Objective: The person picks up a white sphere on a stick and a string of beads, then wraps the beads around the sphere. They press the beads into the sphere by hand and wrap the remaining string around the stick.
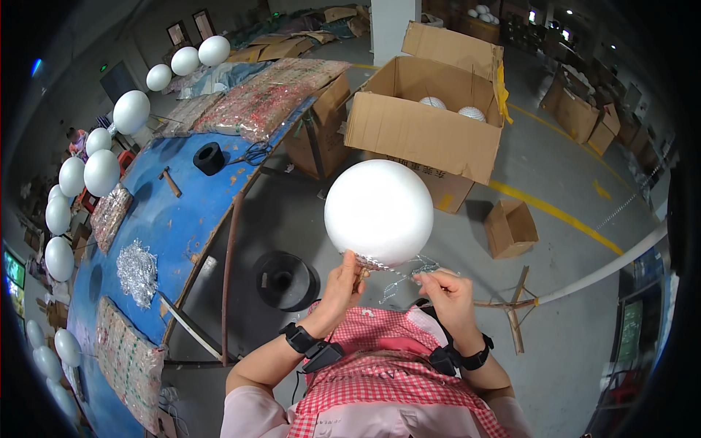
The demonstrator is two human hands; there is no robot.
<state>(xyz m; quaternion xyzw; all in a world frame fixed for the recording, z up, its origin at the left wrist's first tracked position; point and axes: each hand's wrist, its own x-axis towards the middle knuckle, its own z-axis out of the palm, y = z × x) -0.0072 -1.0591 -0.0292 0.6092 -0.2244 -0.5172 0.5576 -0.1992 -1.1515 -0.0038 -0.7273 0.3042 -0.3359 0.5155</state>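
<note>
A large smooth white ball [379, 210] is in front of my body. Its lower edge carries a short run of shiny silver sequin trim [376, 263]. My left hand [342, 289] is closed at the ball's lower left, its fingers gripping the end of the trim against the surface. To the lower right of the ball, my right hand [446, 293] pinches the same silver strand, and loose loops of it hang between the two hands. Whatever supports the ball from below is hidden.
A blue table [193, 186] on the left bears a silver strand heap [137, 273], a hammer [171, 181], a black tape roll [209, 158] and scissors [255, 152]. White balls stand along its far side. Ahead is an open carton [420, 135] with silvery balls; a black spool [285, 281] is below.
</note>
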